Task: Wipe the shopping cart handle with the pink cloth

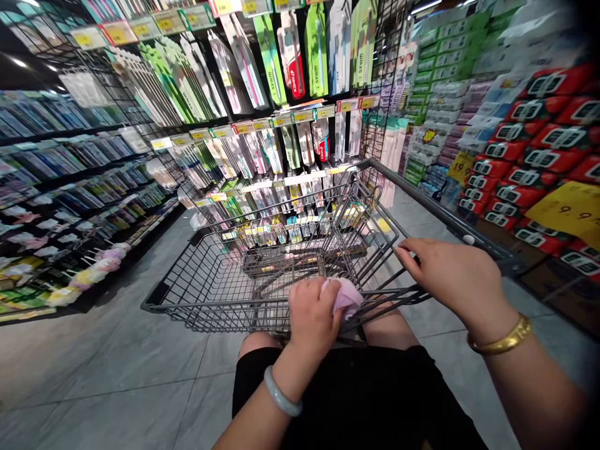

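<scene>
A grey wire shopping cart (197,306) stands sideways in front of me, its dark handle bar on the right. My left hand (313,312), with a pale bangle at the wrist, is closed round a crumpled pink cloth (347,299) at the cart's near rim. My right hand (440,269), with a gold bangle, is at the cart's right part, below the handle bar, its thumb and fingers closed on the wire frame. The fingertips of my right hand are partly hidden.
A rack of packaged toothbrushes (285,125) rises behind the cart. More shelves (60,144) line the left. Stacked red packs (539,150) with yellow price signs stand at the right. Grey floor tiles (140,375) show at the lower left.
</scene>
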{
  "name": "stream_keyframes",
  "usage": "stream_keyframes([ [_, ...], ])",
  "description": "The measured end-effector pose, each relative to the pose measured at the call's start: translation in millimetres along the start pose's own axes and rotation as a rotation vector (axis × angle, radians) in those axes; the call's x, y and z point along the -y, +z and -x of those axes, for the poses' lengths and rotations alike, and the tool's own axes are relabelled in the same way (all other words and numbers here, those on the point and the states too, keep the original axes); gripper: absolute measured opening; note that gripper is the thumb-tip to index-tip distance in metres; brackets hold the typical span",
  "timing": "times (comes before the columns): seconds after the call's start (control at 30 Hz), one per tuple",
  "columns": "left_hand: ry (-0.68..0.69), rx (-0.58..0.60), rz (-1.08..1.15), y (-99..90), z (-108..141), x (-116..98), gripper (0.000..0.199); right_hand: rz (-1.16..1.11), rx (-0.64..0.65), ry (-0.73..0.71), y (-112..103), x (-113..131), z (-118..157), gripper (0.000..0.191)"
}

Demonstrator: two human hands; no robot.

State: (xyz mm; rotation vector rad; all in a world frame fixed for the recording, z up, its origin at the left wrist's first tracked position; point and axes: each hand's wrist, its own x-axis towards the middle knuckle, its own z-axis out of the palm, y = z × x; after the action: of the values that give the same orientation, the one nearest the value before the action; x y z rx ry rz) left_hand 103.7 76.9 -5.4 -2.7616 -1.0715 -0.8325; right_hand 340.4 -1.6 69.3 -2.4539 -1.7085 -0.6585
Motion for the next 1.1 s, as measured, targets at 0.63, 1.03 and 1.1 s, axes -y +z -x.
stream_keyframes([
  [0.63, 0.062, 0.493, 0.632, 1.0, -82.5, -19.6, 0.033, -0.05, -0.072, -0.071, -1.3, 4.7, -6.4, 0.039],
  [1.03, -0.153, -0.051, 0.711, 106.3, -216.9, -8.5, 0.029, -0.349, -0.266, 0.005, -0.3, -62.2, 4.7, 0.025],
  [1.1, -0.175, -0.014, 0.698, 131.8, -216.8, 2.5, 0.027, -0.409, -0.233, 0.071, 4.1, -79.5, 3.2, 0.024],
])
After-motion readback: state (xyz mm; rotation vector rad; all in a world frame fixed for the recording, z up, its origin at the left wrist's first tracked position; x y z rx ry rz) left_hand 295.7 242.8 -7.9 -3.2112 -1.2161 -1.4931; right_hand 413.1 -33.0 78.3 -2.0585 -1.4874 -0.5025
